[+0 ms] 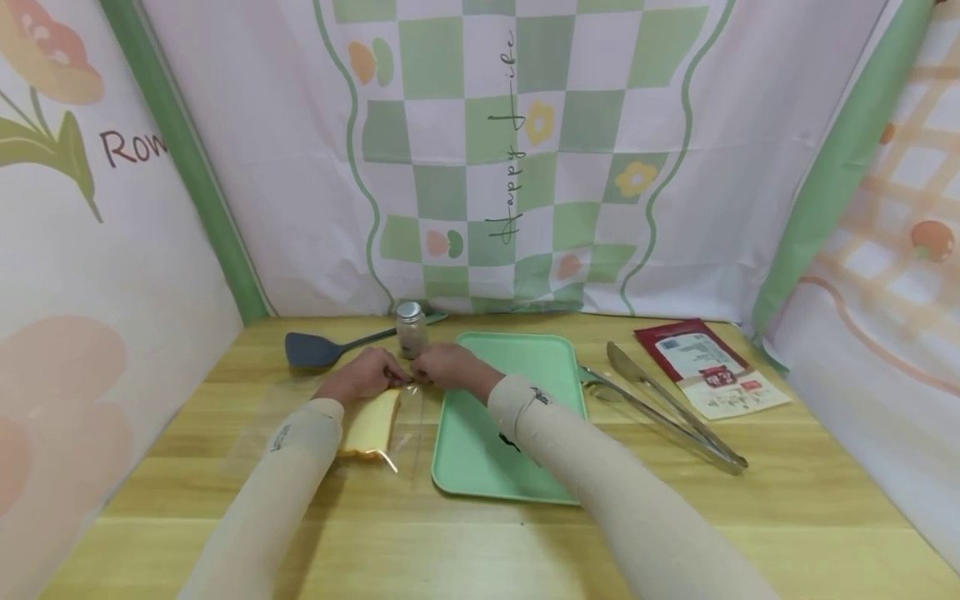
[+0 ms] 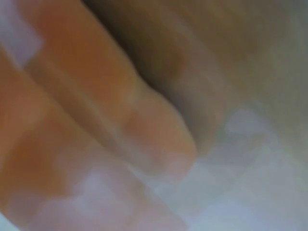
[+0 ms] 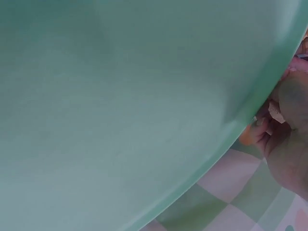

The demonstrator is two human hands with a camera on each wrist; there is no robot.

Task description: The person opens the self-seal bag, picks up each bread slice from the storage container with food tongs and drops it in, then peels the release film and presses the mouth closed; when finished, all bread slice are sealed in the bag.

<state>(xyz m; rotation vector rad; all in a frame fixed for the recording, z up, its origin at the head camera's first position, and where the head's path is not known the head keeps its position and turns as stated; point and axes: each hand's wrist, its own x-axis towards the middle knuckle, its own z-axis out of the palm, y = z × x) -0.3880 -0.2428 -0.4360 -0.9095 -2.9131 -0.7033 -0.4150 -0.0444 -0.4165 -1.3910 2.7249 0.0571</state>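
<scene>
One dark spatula [image 1: 311, 352] lies farthest left, at eleven o'clock from the slice of bread [image 1: 372, 425], its handle running behind the jar [image 1: 411, 332]. From nine round to six o'clock you have broad wood, out to the left and near edges of the table [image 1: 465, 550]. Your left hand [image 1: 363, 373] sits at twelve, by the slice's far end, fingers bent in and pinching the clear plastic bag [image 1: 408, 433] that spreads to both sides of the bread; your left wrist view is too blurred to add more. The jar stands upright at one o'clock, just beyond your fingertips, leaving little room there. Your right hand [image 1: 450, 367], at two, pinches the bag close by your left, fingers nearly closed. At three, the green tray [image 1: 480, 450] has its left edge just beside the bag, and your right forearm crosses above it. Farther out at three, metal tongs [image 1: 675, 407] reach nearly to the tray's right edge, with a red-and-white packet [image 1: 708, 371] beyond them, near the table's right edge.
</scene>
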